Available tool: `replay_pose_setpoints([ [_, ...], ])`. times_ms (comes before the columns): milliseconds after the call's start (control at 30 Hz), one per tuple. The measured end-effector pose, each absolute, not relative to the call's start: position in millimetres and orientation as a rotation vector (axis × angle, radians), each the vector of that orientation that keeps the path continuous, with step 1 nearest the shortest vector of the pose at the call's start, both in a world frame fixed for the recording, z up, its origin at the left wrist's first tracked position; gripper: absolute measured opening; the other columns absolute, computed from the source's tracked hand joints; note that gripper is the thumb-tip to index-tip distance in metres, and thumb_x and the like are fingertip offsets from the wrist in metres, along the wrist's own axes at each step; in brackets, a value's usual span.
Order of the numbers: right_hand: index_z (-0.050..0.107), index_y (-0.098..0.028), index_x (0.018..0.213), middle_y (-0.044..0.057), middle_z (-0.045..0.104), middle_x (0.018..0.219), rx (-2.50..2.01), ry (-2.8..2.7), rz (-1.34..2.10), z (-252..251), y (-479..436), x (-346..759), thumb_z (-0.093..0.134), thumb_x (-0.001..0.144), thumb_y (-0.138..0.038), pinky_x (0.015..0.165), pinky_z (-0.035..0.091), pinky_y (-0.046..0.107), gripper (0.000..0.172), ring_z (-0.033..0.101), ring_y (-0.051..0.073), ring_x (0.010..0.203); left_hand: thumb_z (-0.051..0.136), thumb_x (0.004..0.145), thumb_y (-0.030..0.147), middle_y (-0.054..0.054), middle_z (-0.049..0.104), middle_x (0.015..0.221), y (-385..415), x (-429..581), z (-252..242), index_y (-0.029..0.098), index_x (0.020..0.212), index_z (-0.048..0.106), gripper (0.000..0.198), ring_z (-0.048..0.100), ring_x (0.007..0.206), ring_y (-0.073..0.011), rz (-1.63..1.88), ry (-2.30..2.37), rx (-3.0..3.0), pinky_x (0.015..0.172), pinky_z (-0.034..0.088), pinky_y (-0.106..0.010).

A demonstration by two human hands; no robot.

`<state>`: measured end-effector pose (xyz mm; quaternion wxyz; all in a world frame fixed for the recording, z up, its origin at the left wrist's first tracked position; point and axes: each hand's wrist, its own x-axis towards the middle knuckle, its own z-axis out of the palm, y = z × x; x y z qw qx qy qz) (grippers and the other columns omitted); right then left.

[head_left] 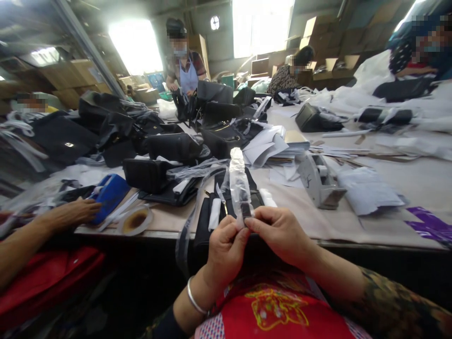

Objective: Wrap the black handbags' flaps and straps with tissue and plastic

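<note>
My left hand [226,247] and my right hand [280,235] come together at the table's front edge. Both are closed, with thumbs and fingers pinching the lower end of a clear plastic wrap [240,188]. Something dark shows through the plastic near my fingertips; it looks like the end of a strap, but I cannot be sure. The wrap stretches away from me over a black bag [203,221] lying at the table edge. Beside the wrap, a white paper roll [214,214] and a metal zipper rest on the bag.
A co-worker's hand [83,210] touches a blue tape dispenser [111,195] at left, near a tape roll [136,220]. Black bags [173,147] pile up beyond. At right stand a grey dispenser [319,181], white papers [264,148] and a plastic packet [369,188]. Other people work across the table.
</note>
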<state>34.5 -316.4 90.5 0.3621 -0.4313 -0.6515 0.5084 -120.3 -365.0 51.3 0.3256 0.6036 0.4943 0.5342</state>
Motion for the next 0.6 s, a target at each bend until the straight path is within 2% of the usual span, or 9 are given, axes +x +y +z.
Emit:
replay_pose_setpoints([
  [100, 0.047, -0.019, 0.059, -0.002, 0.05, 0.059, -1.036, -1.981, 0.91, 84, -315, 39, 0.061, 0.091, -0.03, 0.057, 0.03, 0.027, 0.037, 0.042, 0.012, 0.058, 0.066, 0.092, 0.046, -0.001, 0.054, 0.071, -363, -130, 59, 0.016, 0.086, 0.068, 0.03, 0.049, 0.065, -0.0132, 1.284, 1.243, 1.416, 0.061, 0.042, -0.025],
  [200, 0.046, -0.02, 0.064, -0.001, 0.052, 0.063, -0.908, -2.176, 0.647, 80, -314, 42, 0.055, 0.095, -0.025, 0.059, 0.029, 0.029, 0.033, 0.043, 0.012, 0.059, 0.073, 0.085, 0.053, 0.004, 0.043, 0.06, -355, -140, 72, 0.015, 0.074, 0.064, 0.04, 0.038, 0.056, -0.0089, 1.289, 1.327, 1.293, 0.053, 0.033, -0.022],
  [300, 0.048, -0.02, 0.069, 0.001, 0.055, 0.066, -0.779, -2.331, 0.494, 78, -315, 43, 0.05, 0.099, -0.024, 0.061, 0.029, 0.03, 0.03, 0.044, 0.013, 0.061, 0.076, 0.079, 0.058, 0.003, 0.046, 0.061, -343, -146, 84, 0.013, 0.072, 0.065, 0.047, 0.039, 0.054, -0.0076, 1.279, 1.305, 1.171, 0.051, 0.033, -0.021],
  [400, 0.05, -0.02, 0.072, 0.002, 0.057, 0.068, -0.656, -2.439, 0.475, 77, -320, 43, 0.047, 0.098, -0.021, 0.061, 0.03, 0.03, 0.026, 0.044, 0.014, 0.061, 0.076, 0.077, 0.062, 0.001, 0.052, 0.063, -328, -149, 93, 0.011, 0.083, 0.071, 0.052, 0.045, 0.052, -0.008, 1.166, 1.077, 0.939, 0.048, 0.035, -0.02],
  [500, 0.048, -0.02, 0.07, 0.0, 0.054, 0.066, -0.629, -2.442, 0.608, 79, -326, 43, 0.049, 0.097, -0.02, 0.059, 0.03, 0.028, 0.026, 0.042, 0.013, 0.059, 0.084, 0.073, 0.051, 0.002, 0.052, 0.06, -306, -151, 102, 0.011, 0.072, 0.067, 0.044, 0.046, 0.052, -0.0069, 1.285, 1.03, 0.818, 0.048, 0.036, -0.018],
  [600, 0.045, -0.019, 0.066, -0.002, 0.05, 0.064, -0.662, -2.389, 0.835, 80, -331, 42, 0.053, 0.095, -0.021, 0.057, 0.03, 0.025, 0.029, 0.041, 0.01, 0.057, 0.085, 0.075, 0.045, 0.002, 0.053, 0.059, -277, -155, 114, 0.012, 0.069, 0.062, 0.04, 0.048, 0.052, -0.0066, 1.467, 0.995, 0.801, 0.049, 0.039, -0.017],
])
